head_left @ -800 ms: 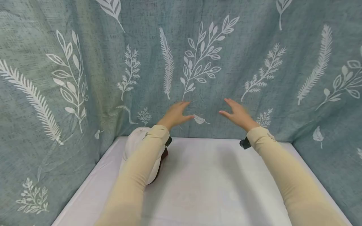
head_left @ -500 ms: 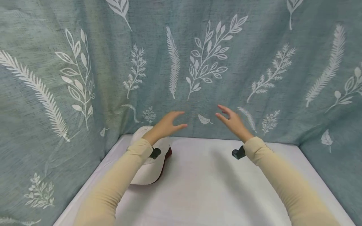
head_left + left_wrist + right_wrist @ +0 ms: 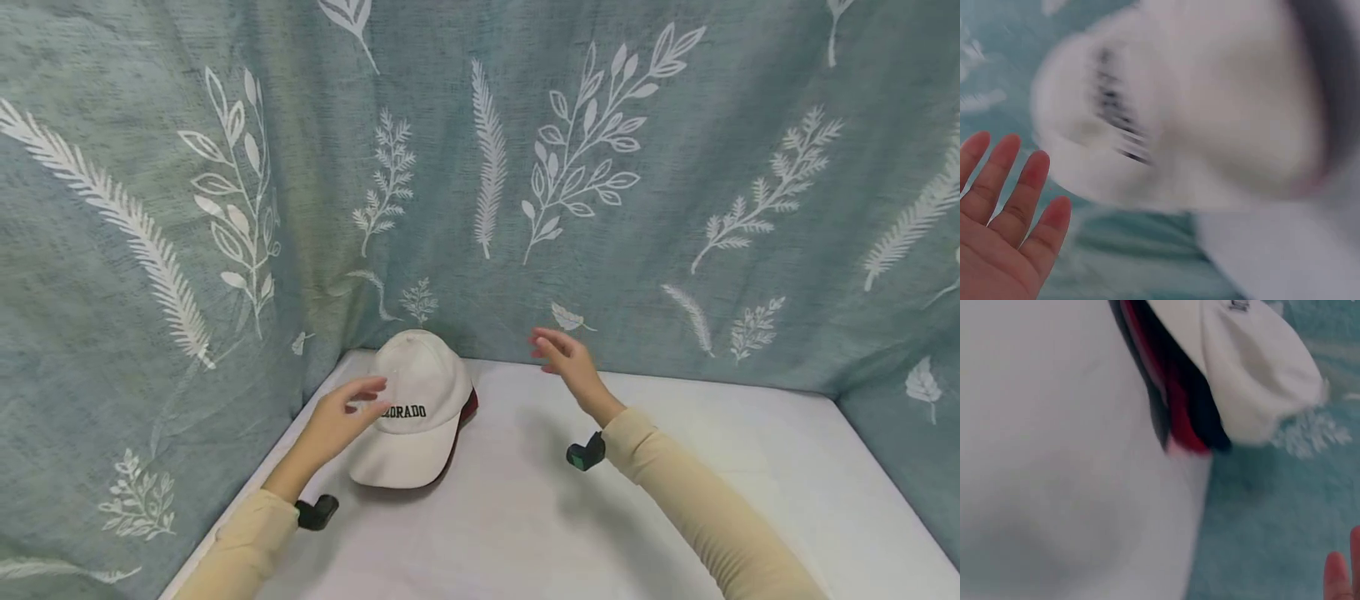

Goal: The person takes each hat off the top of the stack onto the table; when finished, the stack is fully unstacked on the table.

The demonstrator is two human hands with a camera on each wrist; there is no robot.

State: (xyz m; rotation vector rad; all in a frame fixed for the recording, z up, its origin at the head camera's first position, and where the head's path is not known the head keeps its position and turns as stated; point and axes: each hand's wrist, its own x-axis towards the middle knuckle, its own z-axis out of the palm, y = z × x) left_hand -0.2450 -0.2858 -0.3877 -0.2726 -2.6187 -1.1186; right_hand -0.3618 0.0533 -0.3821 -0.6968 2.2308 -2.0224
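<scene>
A cream cap point(image 3: 420, 375) with dark lettering lies on the white surface at the back left, a dark red layer showing under its right edge. At its left side is my left hand point(image 3: 330, 425), fingers loosely bent and holding nothing, overlapping the first letters in the head view. In the left wrist view the cap point(image 3: 1210, 106) is blurred beyond the spread fingers point(image 3: 1022, 200). My right hand point(image 3: 572, 367) hovers right of the cap, relaxed and empty. The right wrist view shows red and black layers point(image 3: 1188, 412) beneath the cap point(image 3: 1260, 375), with two fingertips point(image 3: 1337, 575) at the corner.
A white cloth-covered surface point(image 3: 510, 517) spreads before me. Blue-green curtains point(image 3: 450, 275) with white leaf prints enclose it at the back and both sides. Each wrist carries a small black device, the left one point(image 3: 317, 512) and the right one point(image 3: 587, 452).
Both hands have come down from in front of the back curtain. The left has moved left to the cap, uncovering most of it; the right has moved left. The head view has turned left.
</scene>
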